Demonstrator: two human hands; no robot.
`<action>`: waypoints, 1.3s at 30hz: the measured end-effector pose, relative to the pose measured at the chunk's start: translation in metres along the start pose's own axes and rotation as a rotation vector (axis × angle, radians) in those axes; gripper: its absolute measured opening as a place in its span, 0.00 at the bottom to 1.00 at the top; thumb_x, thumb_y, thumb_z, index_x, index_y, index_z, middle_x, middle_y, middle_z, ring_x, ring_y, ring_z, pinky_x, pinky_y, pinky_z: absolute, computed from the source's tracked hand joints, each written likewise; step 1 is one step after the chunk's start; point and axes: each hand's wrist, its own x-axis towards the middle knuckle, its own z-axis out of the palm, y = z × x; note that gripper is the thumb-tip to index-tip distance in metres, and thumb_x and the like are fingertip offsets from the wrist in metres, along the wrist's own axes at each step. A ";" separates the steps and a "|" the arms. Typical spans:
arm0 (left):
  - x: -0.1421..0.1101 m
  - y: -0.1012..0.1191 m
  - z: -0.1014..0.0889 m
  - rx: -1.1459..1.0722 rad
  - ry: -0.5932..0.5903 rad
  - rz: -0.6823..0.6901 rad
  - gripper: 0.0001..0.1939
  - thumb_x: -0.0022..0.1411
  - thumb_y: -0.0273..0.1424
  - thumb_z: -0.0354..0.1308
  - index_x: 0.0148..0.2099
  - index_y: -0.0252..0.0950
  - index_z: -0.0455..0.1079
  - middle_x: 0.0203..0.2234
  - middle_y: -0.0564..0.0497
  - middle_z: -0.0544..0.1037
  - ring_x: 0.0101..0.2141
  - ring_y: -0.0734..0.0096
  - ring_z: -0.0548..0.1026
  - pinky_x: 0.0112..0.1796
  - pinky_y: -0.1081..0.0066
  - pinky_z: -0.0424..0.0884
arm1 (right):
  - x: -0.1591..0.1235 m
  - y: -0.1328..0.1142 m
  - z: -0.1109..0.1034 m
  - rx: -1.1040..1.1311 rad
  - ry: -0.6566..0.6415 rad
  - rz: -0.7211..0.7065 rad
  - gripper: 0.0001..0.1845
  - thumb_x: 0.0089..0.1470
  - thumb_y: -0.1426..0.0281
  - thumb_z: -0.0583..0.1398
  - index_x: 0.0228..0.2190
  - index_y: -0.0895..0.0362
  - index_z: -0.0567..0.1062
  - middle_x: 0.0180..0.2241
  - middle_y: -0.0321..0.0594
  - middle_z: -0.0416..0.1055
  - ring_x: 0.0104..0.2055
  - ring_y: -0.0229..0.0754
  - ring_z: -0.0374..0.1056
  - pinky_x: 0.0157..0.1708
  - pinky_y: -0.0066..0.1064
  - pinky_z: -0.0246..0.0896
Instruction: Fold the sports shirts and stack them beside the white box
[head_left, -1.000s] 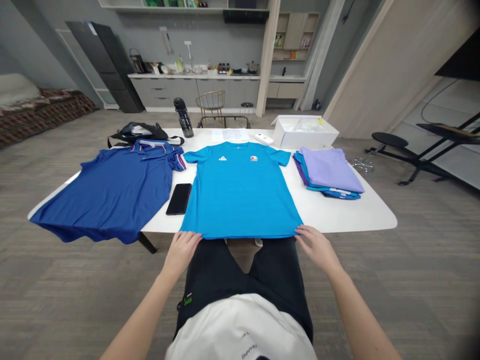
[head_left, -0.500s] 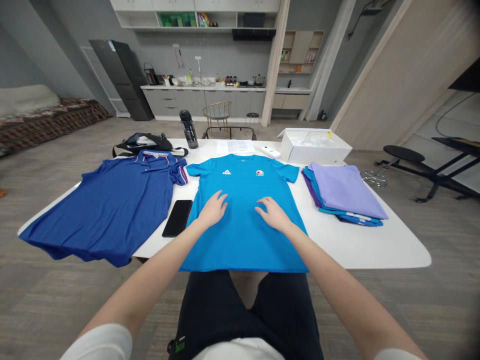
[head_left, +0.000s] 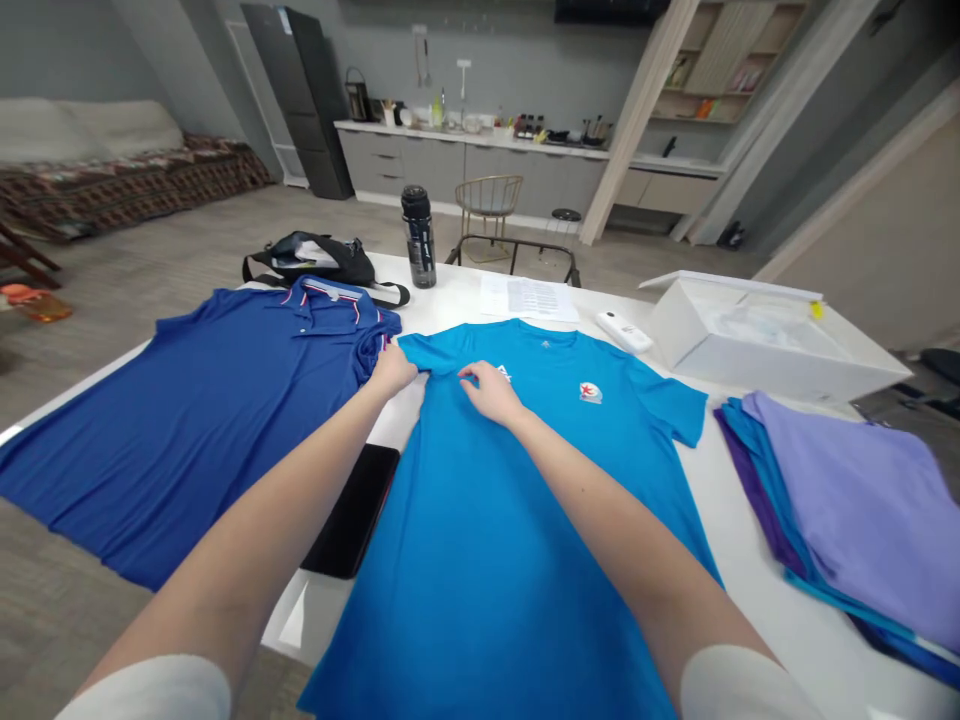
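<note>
A bright blue T-shirt (head_left: 525, 540) lies face up on the white table, its collar away from me. My left hand (head_left: 394, 371) is closed at the end of its left-side sleeve, appearing to pinch the hem; its fingertips are partly hidden. Over the chest, beside the white logo, my right hand (head_left: 492, 393) hovers or rests lightly with fingers bent and slightly apart, holding nothing visible. A dark blue polo shirt (head_left: 217, 370) is spread out at the left, its sleeve near my left hand. Between the two garments lies a black phone (head_left: 352, 515).
A stack of folded clothes (head_left: 862, 500) sits at the right, before an open white box (head_left: 772, 330). Along the back are a white remote-like device (head_left: 624, 332), paper sheets (head_left: 529, 298), a dark bottle (head_left: 419, 240) and a black bag (head_left: 322, 260). A chair (head_left: 517, 256) stands behind the table.
Both hands have moved from the middle of the T-shirt towards its left-side sleeve, and the left has closed there. The view has shifted closer and leftward.
</note>
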 end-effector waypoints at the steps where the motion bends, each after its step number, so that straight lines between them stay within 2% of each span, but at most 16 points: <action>1: 0.007 -0.008 -0.001 0.031 -0.051 -0.031 0.25 0.43 0.26 0.71 0.46 0.25 0.73 0.39 0.30 0.78 0.46 0.38 0.77 0.42 0.58 0.73 | 0.025 0.000 0.006 0.019 -0.017 -0.012 0.11 0.64 0.71 0.57 0.45 0.56 0.78 0.47 0.43 0.75 0.50 0.43 0.69 0.55 0.35 0.61; 3: 0.013 -0.019 0.001 0.100 -0.130 -0.064 0.19 0.43 0.32 0.73 0.38 0.31 0.75 0.33 0.37 0.79 0.43 0.42 0.79 0.40 0.62 0.72 | 0.073 0.001 0.018 0.043 -0.055 -0.022 0.13 0.63 0.73 0.56 0.46 0.56 0.78 0.47 0.42 0.76 0.48 0.42 0.70 0.53 0.34 0.62; 5: 0.013 -0.023 0.007 0.081 -0.153 -0.040 0.15 0.47 0.39 0.71 0.32 0.34 0.74 0.30 0.41 0.79 0.41 0.47 0.79 0.39 0.64 0.71 | 0.114 0.003 0.031 0.047 -0.094 -0.013 0.14 0.63 0.73 0.56 0.46 0.56 0.78 0.47 0.42 0.77 0.47 0.42 0.71 0.51 0.33 0.63; 7: 0.012 -0.023 0.015 -0.046 -0.125 -0.005 0.13 0.50 0.39 0.69 0.30 0.35 0.74 0.28 0.44 0.79 0.38 0.52 0.79 0.38 0.65 0.70 | 0.142 0.006 0.043 0.017 -0.117 0.014 0.14 0.62 0.72 0.58 0.47 0.56 0.78 0.48 0.43 0.76 0.48 0.43 0.71 0.51 0.33 0.63; 9: 0.011 -0.020 0.024 -0.233 -0.088 0.024 0.10 0.51 0.35 0.68 0.33 0.34 0.75 0.31 0.46 0.80 0.38 0.58 0.78 0.40 0.66 0.69 | 0.155 0.011 0.055 -0.034 -0.108 0.035 0.15 0.61 0.70 0.60 0.49 0.55 0.78 0.49 0.44 0.75 0.51 0.46 0.70 0.52 0.35 0.63; 12: 0.014 -0.018 0.034 -0.446 -0.038 0.016 0.13 0.50 0.33 0.69 0.39 0.35 0.76 0.36 0.49 0.81 0.38 0.64 0.77 0.41 0.68 0.69 | 0.156 0.017 0.066 -0.067 -0.044 0.027 0.16 0.62 0.67 0.61 0.50 0.53 0.78 0.52 0.43 0.74 0.55 0.48 0.67 0.55 0.39 0.61; 15: 0.019 -0.022 0.037 -0.425 -0.042 -0.008 0.11 0.49 0.32 0.69 0.35 0.36 0.72 0.31 0.52 0.78 0.32 0.68 0.74 0.36 0.70 0.67 | 0.149 0.020 0.071 -0.057 0.017 0.002 0.16 0.64 0.63 0.59 0.51 0.53 0.77 0.53 0.42 0.74 0.57 0.49 0.65 0.58 0.40 0.58; 20: 0.027 -0.027 0.027 -0.431 -0.195 0.014 0.11 0.48 0.31 0.68 0.33 0.37 0.69 0.23 0.57 0.72 0.27 0.72 0.70 0.30 0.72 0.63 | 0.144 0.015 0.070 -0.114 0.007 -0.010 0.16 0.66 0.62 0.57 0.51 0.53 0.77 0.55 0.44 0.72 0.58 0.52 0.63 0.58 0.43 0.57; 23: 0.025 -0.025 0.021 -0.433 -0.267 0.058 0.14 0.52 0.36 0.66 0.26 0.37 0.64 0.18 0.57 0.66 0.24 0.73 0.67 0.27 0.73 0.60 | 0.144 0.011 0.070 -0.161 -0.009 -0.016 0.18 0.67 0.61 0.56 0.52 0.54 0.76 0.55 0.45 0.72 0.58 0.54 0.61 0.57 0.45 0.57; 25: 0.021 -0.025 0.016 -0.472 -0.274 0.037 0.16 0.56 0.41 0.61 0.25 0.38 0.62 0.19 0.56 0.68 0.24 0.72 0.69 0.26 0.73 0.61 | 0.144 0.011 0.071 -0.162 -0.003 -0.009 0.19 0.67 0.61 0.55 0.53 0.54 0.75 0.56 0.46 0.71 0.59 0.54 0.60 0.57 0.46 0.57; 27: 0.015 -0.029 0.010 -0.501 -0.249 -0.012 0.14 0.60 0.42 0.58 0.29 0.38 0.64 0.22 0.54 0.72 0.26 0.71 0.72 0.27 0.73 0.63 | 0.144 0.011 0.072 -0.143 0.014 0.011 0.20 0.68 0.61 0.54 0.55 0.55 0.74 0.58 0.46 0.70 0.60 0.54 0.60 0.58 0.46 0.56; 30: 0.006 -0.040 0.001 -0.353 -0.187 -0.027 0.10 0.62 0.39 0.56 0.33 0.37 0.68 0.22 0.52 0.75 0.26 0.69 0.73 0.27 0.73 0.63 | 0.145 0.012 0.073 -0.110 0.043 0.032 0.21 0.68 0.61 0.53 0.56 0.55 0.73 0.59 0.45 0.69 0.61 0.53 0.59 0.59 0.47 0.55; 33: 0.002 -0.048 -0.005 -0.170 -0.177 -0.004 0.08 0.59 0.35 0.59 0.30 0.37 0.70 0.21 0.52 0.75 0.25 0.68 0.72 0.28 0.71 0.62 | 0.146 0.013 0.072 -0.088 0.047 0.039 0.21 0.67 0.62 0.53 0.57 0.55 0.73 0.60 0.44 0.69 0.61 0.53 0.59 0.60 0.47 0.54; 36: 0.000 -0.045 -0.006 -0.124 -0.234 0.012 0.13 0.57 0.36 0.60 0.23 0.37 0.68 0.18 0.54 0.70 0.23 0.70 0.68 0.26 0.71 0.58 | 0.146 0.012 0.071 -0.090 0.028 0.050 0.21 0.67 0.61 0.53 0.57 0.53 0.73 0.61 0.42 0.69 0.61 0.54 0.59 0.60 0.48 0.54; 39: -0.003 -0.037 -0.005 -0.103 -0.348 0.018 0.17 0.53 0.37 0.63 0.18 0.38 0.64 0.13 0.56 0.62 0.19 0.73 0.62 0.24 0.69 0.53 | 0.145 0.011 0.070 -0.121 0.012 0.039 0.23 0.65 0.58 0.56 0.58 0.51 0.72 0.63 0.41 0.67 0.63 0.54 0.57 0.60 0.49 0.54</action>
